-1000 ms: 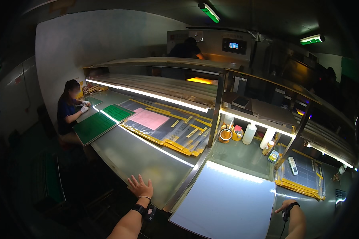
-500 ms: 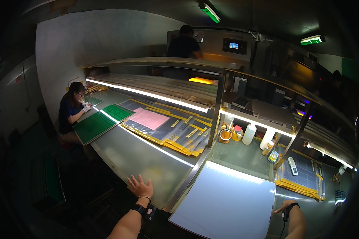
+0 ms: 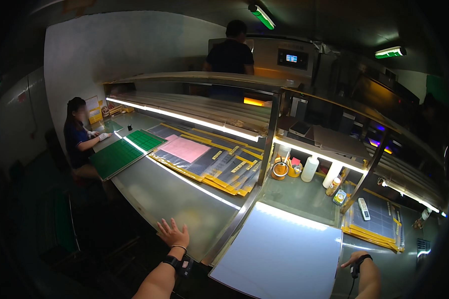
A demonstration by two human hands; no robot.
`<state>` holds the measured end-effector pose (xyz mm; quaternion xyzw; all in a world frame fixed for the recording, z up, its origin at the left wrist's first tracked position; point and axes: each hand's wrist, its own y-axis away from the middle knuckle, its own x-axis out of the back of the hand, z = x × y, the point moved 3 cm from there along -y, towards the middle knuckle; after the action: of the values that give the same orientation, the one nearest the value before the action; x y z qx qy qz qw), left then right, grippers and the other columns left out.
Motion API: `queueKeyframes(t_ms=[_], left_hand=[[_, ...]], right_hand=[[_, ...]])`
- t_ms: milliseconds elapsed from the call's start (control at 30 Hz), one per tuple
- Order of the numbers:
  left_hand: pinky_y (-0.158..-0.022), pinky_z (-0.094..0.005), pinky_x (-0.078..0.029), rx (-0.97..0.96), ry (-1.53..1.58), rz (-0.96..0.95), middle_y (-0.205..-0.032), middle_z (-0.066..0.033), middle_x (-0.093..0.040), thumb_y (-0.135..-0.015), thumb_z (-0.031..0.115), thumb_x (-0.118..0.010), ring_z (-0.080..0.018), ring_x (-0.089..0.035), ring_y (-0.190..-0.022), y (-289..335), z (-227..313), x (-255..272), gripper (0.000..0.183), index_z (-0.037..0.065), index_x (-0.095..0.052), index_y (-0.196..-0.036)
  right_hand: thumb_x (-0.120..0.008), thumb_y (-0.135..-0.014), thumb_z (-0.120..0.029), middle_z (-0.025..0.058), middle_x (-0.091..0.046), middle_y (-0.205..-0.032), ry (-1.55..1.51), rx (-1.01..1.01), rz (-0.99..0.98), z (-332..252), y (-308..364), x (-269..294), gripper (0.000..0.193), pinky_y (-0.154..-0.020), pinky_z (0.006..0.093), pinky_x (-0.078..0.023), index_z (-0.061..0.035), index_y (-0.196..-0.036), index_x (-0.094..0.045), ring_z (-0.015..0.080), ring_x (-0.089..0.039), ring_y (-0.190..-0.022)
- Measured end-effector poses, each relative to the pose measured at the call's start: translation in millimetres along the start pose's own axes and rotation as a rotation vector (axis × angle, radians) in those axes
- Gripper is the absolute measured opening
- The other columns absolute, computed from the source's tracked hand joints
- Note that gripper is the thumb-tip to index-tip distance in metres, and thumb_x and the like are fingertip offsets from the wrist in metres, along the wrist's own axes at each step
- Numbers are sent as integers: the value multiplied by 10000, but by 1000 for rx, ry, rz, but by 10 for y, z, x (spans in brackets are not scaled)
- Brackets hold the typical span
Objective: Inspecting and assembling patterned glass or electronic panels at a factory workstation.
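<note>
My left hand (image 3: 173, 233) is open, its fingers spread over the front edge of the grey worktop (image 3: 184, 199). It holds nothing. At lower right, my right hand (image 3: 353, 259) is beside the right edge of a large pale bluish-white panel (image 3: 279, 249), with a finger or thumb stretched toward it. I see nothing in that hand, though its other fingers are partly hidden, and whether it touches the panel I cannot tell. Each wrist wears a black strap with a small device. The panel lies flat between my hands and reflects the strip light above.
Yellow-edged film sheets (image 3: 224, 172) and a pink sheet (image 3: 186, 148) lie behind my left hand, near a green panel (image 3: 127, 154). A white bottle (image 3: 310, 168), tape roll (image 3: 280, 171) and remote control (image 3: 364, 209) stand or lie right. A metal post (image 3: 270, 139) carries shelves. Two people work beyond.
The seated person at left has leaned back and lifted their head. The person behind the shelf has straightened up and turned. My hands have stayed nearly in place.
</note>
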<state>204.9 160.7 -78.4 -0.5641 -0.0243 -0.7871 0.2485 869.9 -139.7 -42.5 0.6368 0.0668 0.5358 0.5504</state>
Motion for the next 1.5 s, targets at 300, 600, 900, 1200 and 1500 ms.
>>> queueKeyframes(t_ms=[300,600,900,1200,1500], left_hand=[[-1029,-582,-182,-4,10,4,-1434,-160,-223,-778,458,-544,-354,-120,-1345,-10,-8,-14,626,152,-431,-1312],[-1033,-578,-177,2,2,1,-1434,-160,-228,-778,464,-541,-352,-119,-1347,-10,-3,-18,624,157,-434,-1311],[-1032,-567,-192,7,-1,-18,-1442,-151,-213,-782,460,-537,-348,-110,-1350,-10,25,12,624,158,-425,-1317],[-1027,-568,-201,14,-13,-8,-1441,-154,-214,-783,458,-537,-349,-112,-1350,-7,-10,-8,622,157,-425,-1316],[-1022,-577,-204,9,8,-4,-1437,-156,-221,-777,454,-545,-349,-118,-1348,7,8,-10,625,157,-427,-1314]], right_hand=[[-679,-542,-699,107,-672,-796,-75,-23,-50,13,-29,-4,773,-676,333,-504,12,-844,-675,236,-649,-720],[-738,-571,-594,134,-673,-815,-96,-84,-67,-55,97,17,695,-698,344,-506,38,-854,-668,259,-650,-750],[-674,-512,-727,111,-667,-781,-101,-17,-86,-14,76,-8,819,-670,340,-495,22,-844,-671,244,-639,-708],[-693,-559,-667,127,-670,-856,27,-6,-10,-74,58,35,755,-742,345,-493,20,-870,-671,253,-645,-801],[-633,-523,-758,107,-665,-820,2,11,-21,12,24,-7,836,-705,331,-476,-1,-873,-674,242,-632,-765]])
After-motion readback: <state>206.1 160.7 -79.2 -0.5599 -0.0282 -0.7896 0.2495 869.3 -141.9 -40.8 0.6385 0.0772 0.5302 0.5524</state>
